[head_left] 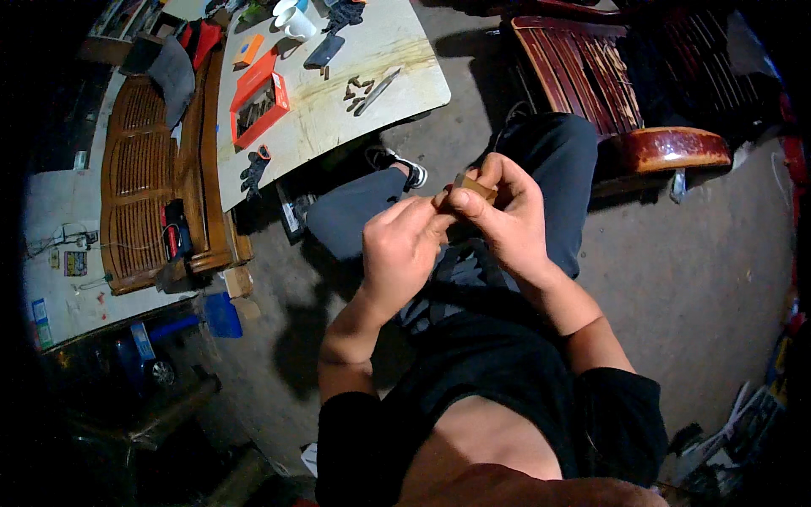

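Above my lap, both hands meet with their fingertips close together. In my right hand (514, 215) a small brown flat piece (476, 185) with a paler edge is pinched between thumb and fingers; its exact kind does not show. My left hand (399, 245) is closed beside it, its fingertips at the near left end of the piece. Whatever lies between the left fingers is hidden by the hand itself. On the table (397, 38) ahead, several small brown pieces (359, 86) lie next to a slim grey pointed tool (378, 91).
An open red box (259, 108) of dark pieces stands on the table near a dark glove (254, 172), a white cup (295, 24) and an orange packet (247, 51). A wooden bench (139, 186) is at left, a worn slatted chair (579, 76) at far right. A blue dustpan (223, 315) lies left.
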Motion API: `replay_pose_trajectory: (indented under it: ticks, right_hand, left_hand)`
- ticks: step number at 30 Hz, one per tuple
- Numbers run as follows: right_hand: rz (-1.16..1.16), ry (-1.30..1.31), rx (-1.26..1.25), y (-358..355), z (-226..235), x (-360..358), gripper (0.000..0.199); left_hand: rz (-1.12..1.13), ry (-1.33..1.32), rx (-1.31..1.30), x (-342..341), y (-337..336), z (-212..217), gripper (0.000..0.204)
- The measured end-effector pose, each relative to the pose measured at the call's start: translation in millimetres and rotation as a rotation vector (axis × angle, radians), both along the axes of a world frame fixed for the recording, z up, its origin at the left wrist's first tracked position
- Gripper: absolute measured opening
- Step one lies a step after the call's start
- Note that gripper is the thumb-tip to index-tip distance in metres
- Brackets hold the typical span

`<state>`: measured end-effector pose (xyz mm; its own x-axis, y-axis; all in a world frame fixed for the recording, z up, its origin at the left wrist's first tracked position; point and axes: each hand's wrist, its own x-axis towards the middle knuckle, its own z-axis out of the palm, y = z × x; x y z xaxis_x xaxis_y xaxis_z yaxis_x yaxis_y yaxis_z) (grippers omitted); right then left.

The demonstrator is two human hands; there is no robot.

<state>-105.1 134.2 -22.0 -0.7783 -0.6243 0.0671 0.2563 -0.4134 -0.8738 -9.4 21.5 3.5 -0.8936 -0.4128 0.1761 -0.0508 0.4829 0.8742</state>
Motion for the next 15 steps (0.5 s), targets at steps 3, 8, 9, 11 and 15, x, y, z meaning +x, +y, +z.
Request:
replay_pose_trajectory:
  ticks: [3,8,9,11,15]
  right_hand:
    - [0.114,-0.188,-0.191,-0.4,7.5,-2.8,0.024]
    - [-0.035,0.035,0.006,-3.2,-6.1,-2.8,0.026]
    - [-0.011,-0.016,0.01,-3.4,-3.4,-5.0,0.026]
    - [0.093,-0.198,-0.104,-4.5,-0.2,-7.1,0.027]
    - [0.055,-0.029,0.066,-1.5,-12.3,-10.0,0.026]
  left_hand:
    - [-0.009,-0.09,0.34,-2.5,-3.9,5.7,0.005]
    - [-0.024,0.072,-0.224,-5.9,-6.0,-12.2,0.009]
    - [0.005,0.006,-0.054,-6.7,-1.1,-3.8,0.008]
    - [0.006,-0.098,0.186,-7.5,-1.0,4.6,0.007]
    - [-0.043,0.015,-0.122,-6.9,-8.8,-9.6,0.006]
